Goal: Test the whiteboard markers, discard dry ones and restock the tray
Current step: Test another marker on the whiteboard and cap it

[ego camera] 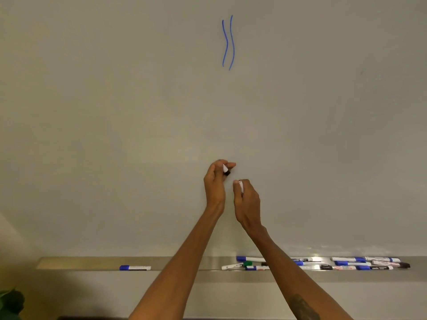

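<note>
Fingers (231, 165) of the left hand (215, 183) are curled and pinch a short white marker piece with a black end (226, 170), the black end pointing down toward the other hand. Just beside it and slightly lower, the right hand (248, 202) grips a white cylindrical marker barrel (241, 187) between its thumb and bent fingers. The two pieces sit near each other but apart, and I cannot tell which of them is the cap. Both hands are raised in front of the pale glossy whiteboard (115, 112), which bears two wavy blue vertical lines (228, 42) well above them. Under the forearms a long silver metal tray (92, 262) runs along the board's lower edge. On it a lone blue-capped white marker (135, 267) lies at the left, and a heap of blue-, black- and green-capped markers (346, 264) lies at the right. A dark green leaf (10, 301) shows in the lower left corner
</note>
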